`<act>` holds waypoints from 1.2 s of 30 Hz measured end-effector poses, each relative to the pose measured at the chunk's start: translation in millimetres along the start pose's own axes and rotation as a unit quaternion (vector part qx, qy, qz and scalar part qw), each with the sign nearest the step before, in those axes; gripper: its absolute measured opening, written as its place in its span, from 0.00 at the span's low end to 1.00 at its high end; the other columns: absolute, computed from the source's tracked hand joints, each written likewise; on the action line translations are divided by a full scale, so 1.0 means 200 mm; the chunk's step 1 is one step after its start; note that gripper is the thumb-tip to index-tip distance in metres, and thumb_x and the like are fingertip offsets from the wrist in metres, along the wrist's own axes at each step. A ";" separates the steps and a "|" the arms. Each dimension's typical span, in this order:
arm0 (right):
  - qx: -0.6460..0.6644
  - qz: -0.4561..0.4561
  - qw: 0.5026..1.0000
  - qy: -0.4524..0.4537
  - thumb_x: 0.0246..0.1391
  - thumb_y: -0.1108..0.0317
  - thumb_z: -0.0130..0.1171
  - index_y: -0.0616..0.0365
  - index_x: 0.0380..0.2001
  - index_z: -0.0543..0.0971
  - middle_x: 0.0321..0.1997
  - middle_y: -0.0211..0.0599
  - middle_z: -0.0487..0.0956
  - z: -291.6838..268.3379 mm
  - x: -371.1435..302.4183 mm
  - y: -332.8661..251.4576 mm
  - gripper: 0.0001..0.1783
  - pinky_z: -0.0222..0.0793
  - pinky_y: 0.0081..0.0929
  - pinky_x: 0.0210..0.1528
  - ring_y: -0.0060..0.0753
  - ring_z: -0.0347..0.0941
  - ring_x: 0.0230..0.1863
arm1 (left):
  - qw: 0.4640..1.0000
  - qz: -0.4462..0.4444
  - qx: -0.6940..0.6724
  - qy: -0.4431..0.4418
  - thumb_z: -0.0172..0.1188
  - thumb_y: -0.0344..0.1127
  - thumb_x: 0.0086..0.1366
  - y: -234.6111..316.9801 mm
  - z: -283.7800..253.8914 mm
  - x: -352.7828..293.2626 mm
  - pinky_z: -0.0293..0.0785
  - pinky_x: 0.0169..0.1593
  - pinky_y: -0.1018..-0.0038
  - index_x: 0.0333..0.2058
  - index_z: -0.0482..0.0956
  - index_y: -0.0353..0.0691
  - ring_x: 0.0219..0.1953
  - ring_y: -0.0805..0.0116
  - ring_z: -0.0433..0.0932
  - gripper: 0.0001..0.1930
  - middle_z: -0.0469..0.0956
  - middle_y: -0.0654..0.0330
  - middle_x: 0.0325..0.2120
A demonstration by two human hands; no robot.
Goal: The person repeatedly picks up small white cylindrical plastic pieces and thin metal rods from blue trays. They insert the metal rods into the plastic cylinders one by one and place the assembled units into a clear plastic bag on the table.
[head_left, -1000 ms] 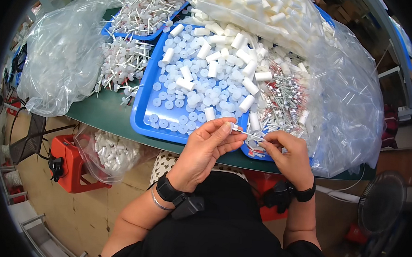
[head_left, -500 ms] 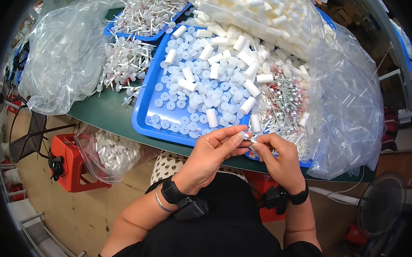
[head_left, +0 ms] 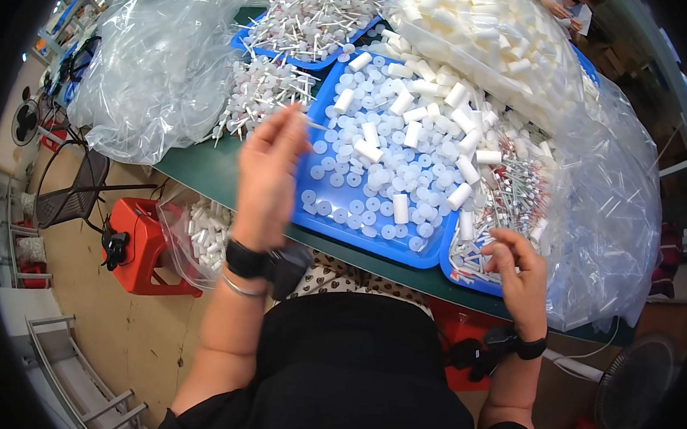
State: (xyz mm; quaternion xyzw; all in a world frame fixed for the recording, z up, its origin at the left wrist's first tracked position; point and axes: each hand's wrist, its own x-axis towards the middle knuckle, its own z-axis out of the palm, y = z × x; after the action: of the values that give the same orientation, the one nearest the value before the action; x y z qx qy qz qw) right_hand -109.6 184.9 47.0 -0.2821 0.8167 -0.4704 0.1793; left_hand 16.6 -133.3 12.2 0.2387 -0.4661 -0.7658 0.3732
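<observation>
My left hand (head_left: 268,175) is raised at the left edge of the blue tray (head_left: 427,258), blurred by motion. Its fingertips are pinched together, and a thin white pin (head_left: 315,124) juts out from them. Just beyond lies a loose pile of white-stemmed pieces with translucent discs (head_left: 269,86). My right hand (head_left: 519,274) hovers over the near edge of a second blue tray (head_left: 458,273), fingers loosely bent and apart, with nothing visible between them. That tray holds metal pins with red bits (head_left: 520,189). Translucent discs (head_left: 336,180) and white foam-like cylinders (head_left: 400,208) lie in the middle tray.
A big clear bag of white cylinders (head_left: 484,47) rests at the back. Crumpled clear plastic (head_left: 157,73) covers the table's left, and more (head_left: 604,205) hangs at the right. Another blue tray (head_left: 248,42) is heaped with pieces. Below stands a red stool (head_left: 136,242) beside a bag.
My hands have parted. The left moved up and left toward the pile, carrying a thin pin; the right drew off to the right and its fingers loosened. The view has shifted.
</observation>
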 end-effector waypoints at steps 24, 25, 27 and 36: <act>-0.203 -0.128 0.964 0.116 0.48 0.78 0.63 0.64 0.31 0.80 0.32 0.40 0.79 -0.13 0.05 0.05 0.04 0.71 0.28 0.34 0.38 0.77 0.32 | 0.762 0.215 0.515 -0.327 0.66 0.29 0.53 -0.23 0.27 -0.32 0.71 0.38 0.65 0.38 0.79 0.37 0.35 0.55 0.73 0.13 0.72 0.55 0.30; -0.181 -0.127 0.966 0.132 0.49 0.79 0.62 0.64 0.31 0.80 0.32 0.40 0.79 -0.13 0.04 0.03 0.04 0.71 0.27 0.34 0.36 0.78 0.33 | 0.753 0.224 0.532 -0.316 0.66 0.29 0.53 -0.24 0.29 -0.32 0.71 0.38 0.65 0.37 0.78 0.37 0.35 0.55 0.73 0.12 0.72 0.55 0.30; -0.045 -0.080 0.985 0.144 0.53 0.77 0.61 0.65 0.34 0.79 0.33 0.40 0.80 -0.12 0.01 0.04 0.04 0.73 0.24 0.36 0.32 0.78 0.33 | 0.732 0.244 0.563 -0.295 0.67 0.30 0.52 -0.27 0.33 -0.31 0.71 0.36 0.65 0.36 0.78 0.37 0.34 0.55 0.73 0.12 0.72 0.55 0.31; 0.277 -0.006 0.952 0.132 0.63 0.70 0.54 0.66 0.40 0.75 0.37 0.43 0.80 -0.03 -0.01 0.05 0.09 0.77 0.24 0.38 0.29 0.80 0.35 | 0.774 0.252 0.514 -0.272 0.68 0.29 0.50 -0.31 0.31 -0.28 0.71 0.34 0.65 0.30 0.78 0.37 0.33 0.56 0.73 0.09 0.71 0.56 0.31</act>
State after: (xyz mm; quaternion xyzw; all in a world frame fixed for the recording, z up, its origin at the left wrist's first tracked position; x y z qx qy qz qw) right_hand -114.6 194.0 40.7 -0.1618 0.6690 -0.7123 0.1376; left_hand -15.5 -37.4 -13.9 0.0509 -0.9159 -0.3238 0.2317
